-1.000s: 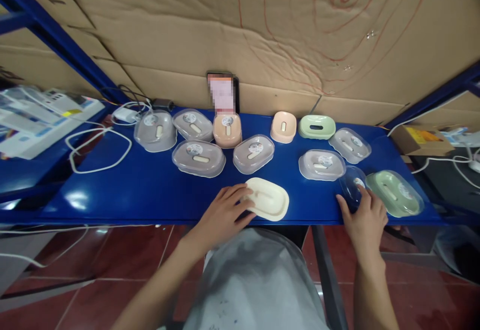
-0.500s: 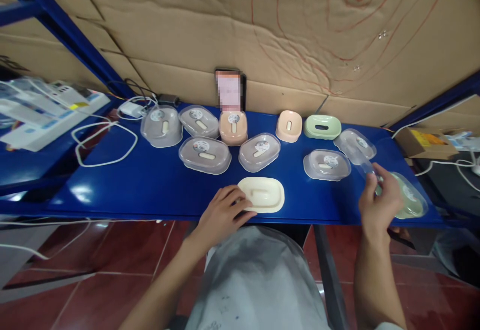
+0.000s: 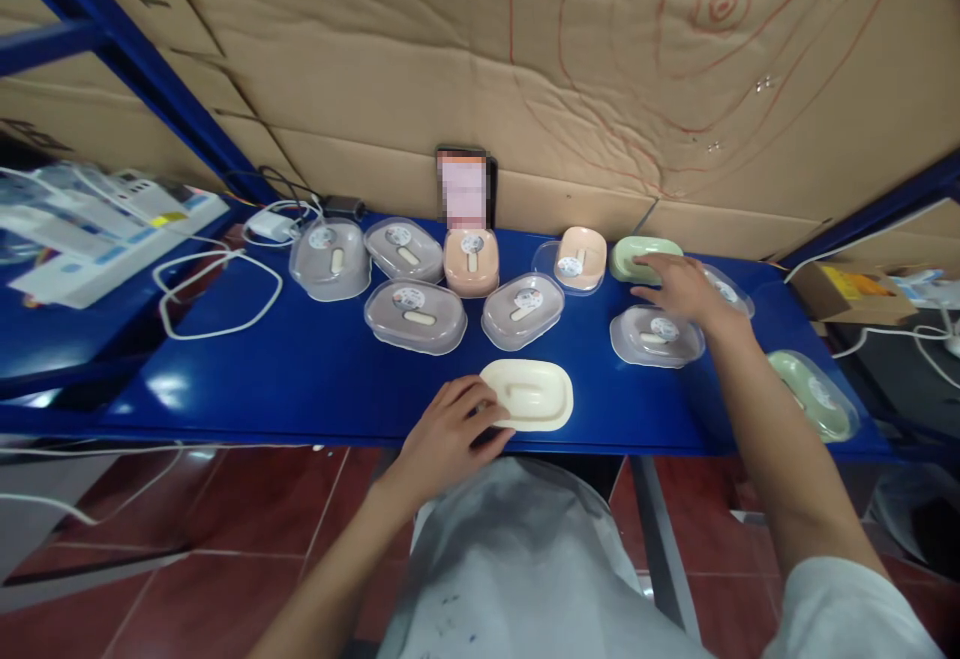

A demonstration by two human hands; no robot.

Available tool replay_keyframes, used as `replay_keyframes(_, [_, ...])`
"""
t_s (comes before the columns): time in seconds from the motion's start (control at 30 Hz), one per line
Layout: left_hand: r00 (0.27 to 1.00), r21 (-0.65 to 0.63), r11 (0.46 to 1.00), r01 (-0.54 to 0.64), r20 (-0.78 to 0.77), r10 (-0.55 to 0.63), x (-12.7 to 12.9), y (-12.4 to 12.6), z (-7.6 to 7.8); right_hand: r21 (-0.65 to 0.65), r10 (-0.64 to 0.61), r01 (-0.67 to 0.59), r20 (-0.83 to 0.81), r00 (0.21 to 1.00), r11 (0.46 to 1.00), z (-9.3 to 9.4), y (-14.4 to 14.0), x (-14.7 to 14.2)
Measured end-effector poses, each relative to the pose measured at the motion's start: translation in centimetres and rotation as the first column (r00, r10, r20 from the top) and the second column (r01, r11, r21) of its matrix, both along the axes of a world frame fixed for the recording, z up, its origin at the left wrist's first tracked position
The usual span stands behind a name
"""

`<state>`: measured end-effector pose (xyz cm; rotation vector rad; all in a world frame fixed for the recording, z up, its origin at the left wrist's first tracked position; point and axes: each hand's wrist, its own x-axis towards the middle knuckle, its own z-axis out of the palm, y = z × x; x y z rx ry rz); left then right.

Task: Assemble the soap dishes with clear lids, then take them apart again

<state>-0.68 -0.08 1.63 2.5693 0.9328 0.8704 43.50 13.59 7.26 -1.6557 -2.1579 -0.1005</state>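
My left hand (image 3: 457, 429) rests at the left end of a cream oval dish (image 3: 534, 394), its loosely bent fingertips at the rim and its thumb apart. My right hand (image 3: 679, 287) reaches to the back right with fingers apart, fingertips over the front edge of a green oval piece (image 3: 646, 247); I see nothing held in it. Left of that, a clear plastic cover (image 3: 546, 261) with a round sticker lies askew around a peach box (image 3: 585, 244). Below my right hand sits a clear-covered box (image 3: 654, 339), and another clear cover (image 3: 739, 291) is partly hidden behind the wrist.
Several clear-covered boxes (image 3: 416, 317) stand at centre left, one of them peach (image 3: 472, 264). A phone (image 3: 466, 189) leans on the cardboard wall (image 3: 360, 59). A covered green box (image 3: 814, 394) lies near the right edge. White cables (image 3: 217, 329) and a carton (image 3: 847, 289) flank the blue table (image 3: 300, 389).
My right hand has moved left and back from the right side, where it held a clear cover. A clear cover now lies by the peach box. My left hand has stayed at the cream dish.
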Motion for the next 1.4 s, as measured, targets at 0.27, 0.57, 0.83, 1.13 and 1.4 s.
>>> replay_keyframes(0.27, [0.998, 0.024, 0.999, 0.046, 0.040, -0.047, 0.0, 0.1, 0.1, 0.172, -0.106, 0.104, 0.003, 0.994, 0.980, 2.8, -3.7, -1.7])
replay_keyframes(0.57, [0.996, -0.033, 0.997, -0.067, 0.060, 0.069, -0.3, -0.1, -0.4, 0.212, 0.228, -0.239, 0.072, 0.971, 0.948, -0.8, -18.9, -17.6])
replay_keyframes(0.83, [0.998, -0.001, 0.999, 0.043, 0.043, -0.042, -0.4, 0.4, -1.0, -0.011, 0.441, -0.441, 0.005, 0.898, 0.898, -2.5, -17.7, -18.9])
replay_keyframes(1.13, [0.997, 0.014, 1.000, 0.016, 0.080, -0.017, -0.3, 0.4, -0.9, -0.051, 0.509, -0.508, 0.009, 0.861, 0.860, -2.2, -15.3, -16.1])
replay_keyframes(1.4, [0.993, -0.008, 1.000, 0.018, 0.119, -0.016, -0.2, 0.2, -0.3, -0.123, -0.048, 0.080, 0.247, 0.968, 0.989, 0.3, -3.5, -12.1])
